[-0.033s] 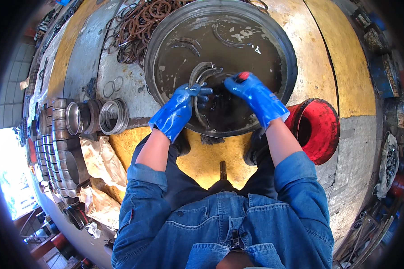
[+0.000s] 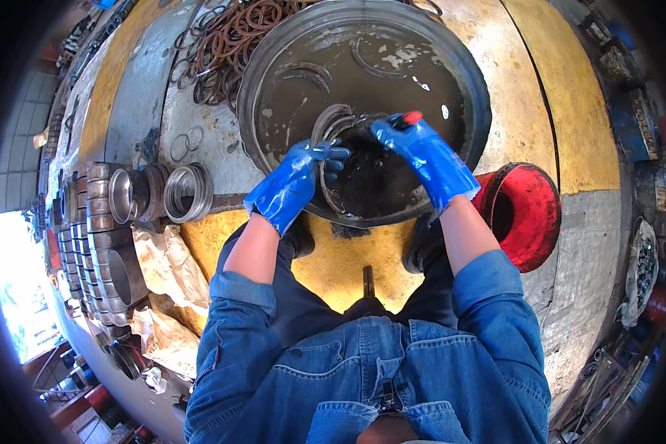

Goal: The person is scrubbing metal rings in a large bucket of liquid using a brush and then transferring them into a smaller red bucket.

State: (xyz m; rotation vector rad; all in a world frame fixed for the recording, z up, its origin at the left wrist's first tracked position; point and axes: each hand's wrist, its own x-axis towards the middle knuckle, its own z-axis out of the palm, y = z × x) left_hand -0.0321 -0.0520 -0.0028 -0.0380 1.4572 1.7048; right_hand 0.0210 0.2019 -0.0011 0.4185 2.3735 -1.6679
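Note:
My left hand [image 2: 303,174], in a wet blue rubber glove, is closed on a curved grey metal ring [image 2: 328,122] at the near left of a wide dark basin [image 2: 249,133]. The ring's lower part dips toward the murky liquid. My right hand [image 2: 414,144], gloved alike, grips a tool with a red handle end [image 2: 411,117]. The tool's dark head [image 2: 364,127] reaches toward the ring; it looks brush-like, but the glove and shadow hide its shape. Other rings [image 2: 307,74] lie partly sunk farther back in the basin.
Brown rings [image 2: 248,33] are heaped beyond the basin's left rim. To the left stand metal rings [image 2: 187,194] and rows of metal cylinders [image 2: 100,214], near brown paper [image 2: 172,266]. A red bucket [image 2: 533,218] lies tipped at the right.
My right hand has shifted slightly right, turning the red handle end outward. My left hand stays almost in place on the ring.

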